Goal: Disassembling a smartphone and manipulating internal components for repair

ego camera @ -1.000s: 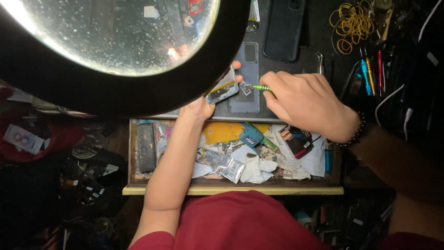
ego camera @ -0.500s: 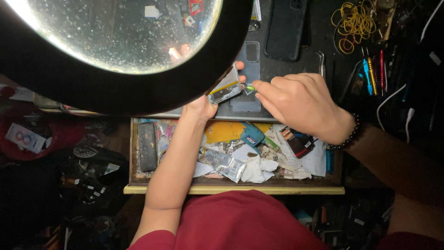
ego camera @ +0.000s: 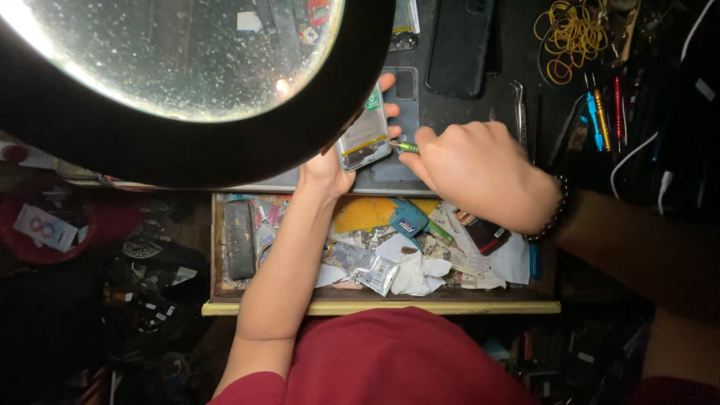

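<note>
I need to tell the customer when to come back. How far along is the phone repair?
Done: the phone is already opened, its insides showing, and a dark back cover lies apart on the bench. In hand: the left hand tilts the phone up while the right hand works a green-handled tool at its edge. Left: closing it up; the phone is not yet back together.

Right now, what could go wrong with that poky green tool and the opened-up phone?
The right hand presses a thin green-handled tool against the opened phone, which the left hand props up. If the tip slips, it might jab the left fingers or scratch the phone's insides. The big round magnifier lamp covers part of the phone, so aiming may be harder. The open drawer below is full of clutter; a small loose part could drop in and get lost.
</note>
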